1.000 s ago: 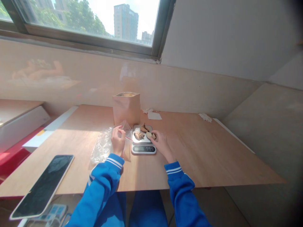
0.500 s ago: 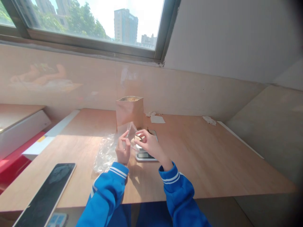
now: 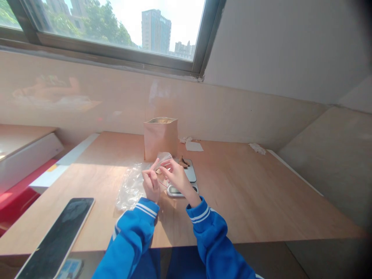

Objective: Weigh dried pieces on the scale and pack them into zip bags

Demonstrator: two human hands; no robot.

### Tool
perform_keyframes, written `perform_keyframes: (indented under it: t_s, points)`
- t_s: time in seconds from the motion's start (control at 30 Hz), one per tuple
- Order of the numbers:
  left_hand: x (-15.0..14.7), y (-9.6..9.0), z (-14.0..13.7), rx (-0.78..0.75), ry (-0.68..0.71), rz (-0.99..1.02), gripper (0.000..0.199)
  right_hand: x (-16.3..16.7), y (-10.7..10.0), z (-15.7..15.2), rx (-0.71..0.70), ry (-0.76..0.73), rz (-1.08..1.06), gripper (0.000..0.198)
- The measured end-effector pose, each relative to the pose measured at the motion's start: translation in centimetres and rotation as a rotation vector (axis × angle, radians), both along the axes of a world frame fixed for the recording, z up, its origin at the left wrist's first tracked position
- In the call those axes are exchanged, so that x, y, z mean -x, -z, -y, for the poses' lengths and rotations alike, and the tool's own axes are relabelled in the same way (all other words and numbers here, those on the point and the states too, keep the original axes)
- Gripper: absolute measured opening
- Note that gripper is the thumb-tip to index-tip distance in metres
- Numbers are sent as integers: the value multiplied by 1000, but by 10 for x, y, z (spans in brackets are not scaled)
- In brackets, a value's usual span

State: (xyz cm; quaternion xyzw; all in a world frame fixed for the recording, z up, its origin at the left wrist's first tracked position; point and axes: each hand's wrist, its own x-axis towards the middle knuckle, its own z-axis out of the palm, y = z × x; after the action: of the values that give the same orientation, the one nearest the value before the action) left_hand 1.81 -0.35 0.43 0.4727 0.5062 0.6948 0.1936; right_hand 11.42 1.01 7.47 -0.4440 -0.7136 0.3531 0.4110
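Note:
My left hand point(image 3: 151, 186) pinches a small clear plastic bag point(image 3: 165, 155) that has a thin red line along it. Close against it, my right hand point(image 3: 178, 177) has its fingertips on a pale, flat piece point(image 3: 158, 170) at the bag; its kind is not clear, and fingers partly cover it. Behind my right hand lies a small white kitchen scale point(image 3: 191, 173), with a brown, dried-looking piece point(image 3: 183, 162) on its plate. A pile of clear plastic bags point(image 3: 130, 190) rests left of my left hand.
An open brown paper bag point(image 3: 161, 138) stands upright behind my hands. White paper point(image 3: 194, 146) and a crumpled tissue point(image 3: 257, 148) lie near the wall. A tablet-like dark screen point(image 3: 58, 236) lies at the left front of the wooden table point(image 3: 247, 193).
My right hand has moved left, bringing the pale piece to the small bag by my left hand. More of the scale and the brown piece now shows.

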Motion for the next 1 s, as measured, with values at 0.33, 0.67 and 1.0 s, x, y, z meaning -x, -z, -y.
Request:
perform_keyframes:
  t_s: [0.33,0.67,1.0]
  points:
    - [3,6,-9,37,-130,89,20,-40,26,-14,-334,228,339,18]
    - [5,6,-10,64,-122,185,20,-45,57,-11,-246,253,364,22]
    - [2,3,-4,24,-100,88,18,-15,-27,12,85,-77,4,20]
